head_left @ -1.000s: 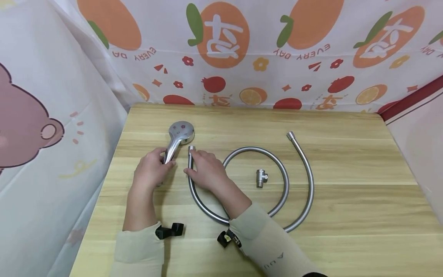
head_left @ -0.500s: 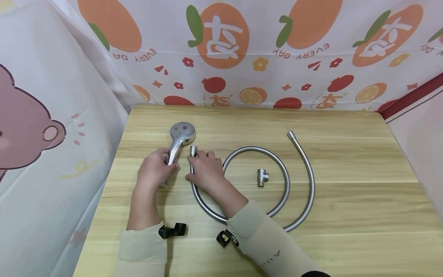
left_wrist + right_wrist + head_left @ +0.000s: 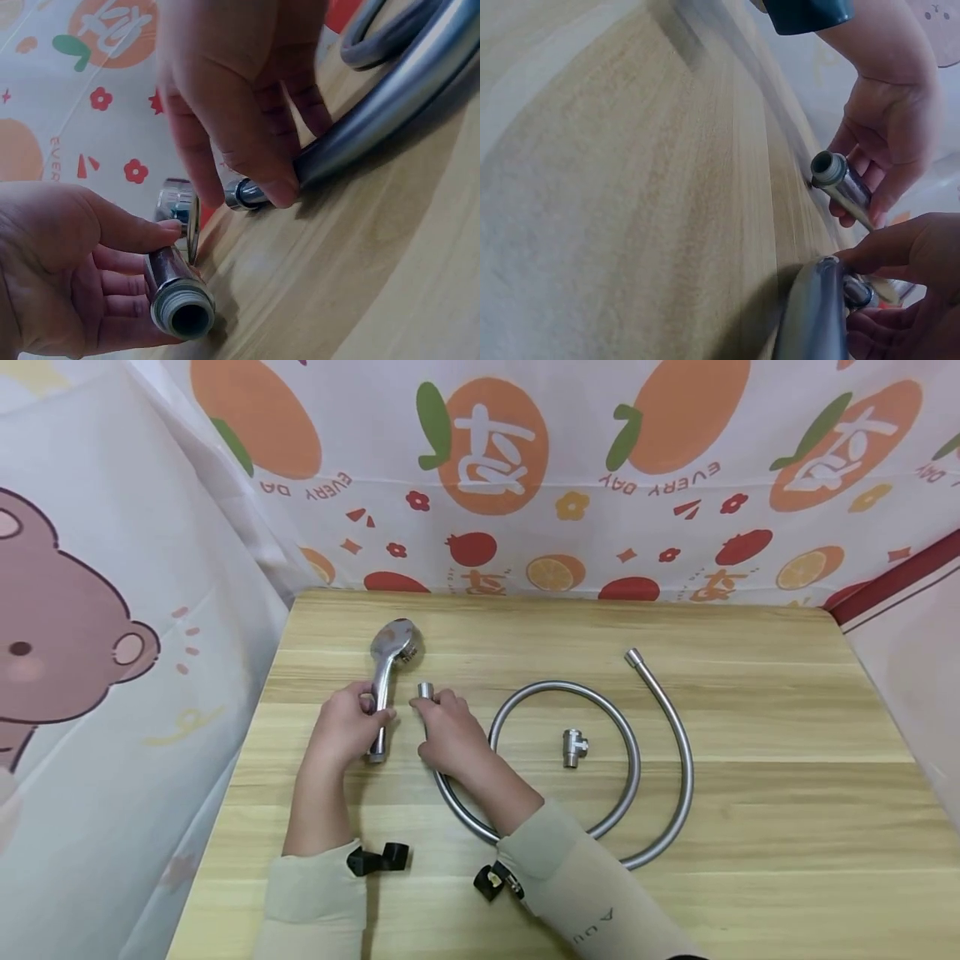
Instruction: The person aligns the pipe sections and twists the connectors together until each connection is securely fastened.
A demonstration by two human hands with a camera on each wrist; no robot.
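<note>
my left hand (image 3: 347, 727) gripped the shower head (image 3: 386, 652) by its handle (image 3: 382, 687), threaded end (image 3: 377, 757) toward me. my right hand (image 3: 456, 737) pinched the hose (image 3: 634, 768) near one end, just beside the handle but apart from it. the tee (image 3: 572, 748) lay on the table (image 3: 780, 718), inside the hose's loop.

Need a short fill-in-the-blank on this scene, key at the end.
1. The left grip holds the shower head by its ____.
2. The right grip holds the hose near one of its two ____.
3. The hose curls ____ the metal T-fitting.
4. The shower head and the hose are not touching; they are ____.

Missing words: handle; ends; around; apart.
</note>
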